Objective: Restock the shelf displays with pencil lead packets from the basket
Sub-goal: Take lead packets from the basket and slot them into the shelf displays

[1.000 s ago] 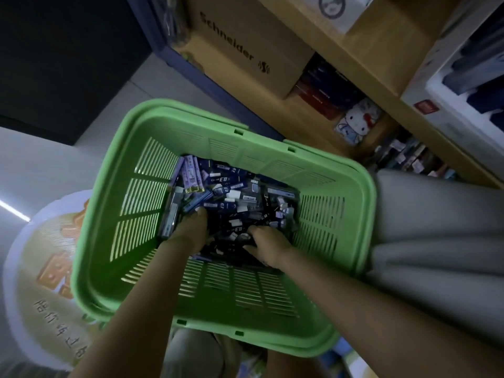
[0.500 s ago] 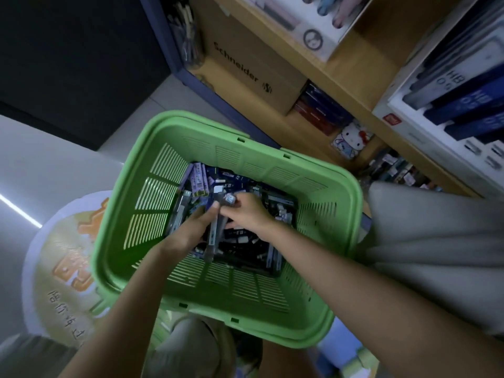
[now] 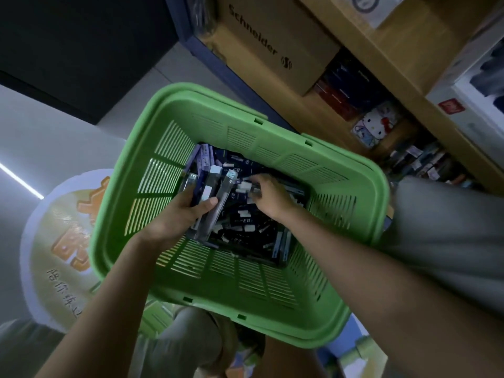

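Observation:
A green plastic basket [image 3: 169, 137] sits below me, its bottom covered with dark blue and purple pencil lead packets [image 3: 245, 230]. Inside it, my left hand [image 3: 177, 216] grips a bundle of several long packets [image 3: 215, 186], thumb across them, their ends fanned upward. My right hand [image 3: 270, 197] reaches into the pile beside the bundle and pinches a small packet with a white end [image 3: 245, 186].
Wooden shelves [image 3: 403, 85] rise at the right with a Schneider carton [image 3: 272, 47], dark boxes, a cartoon-cat item [image 3: 377, 126] and a white display box [image 3: 474, 110]. A round floor sticker [image 3: 54, 241] lies at the left. My grey trouser legs show below and right.
My left hand has gathered more packets into a fanned bundle and lifted it. My right hand moved from the bundle into the pile and pinched another packet. The camera tilted.

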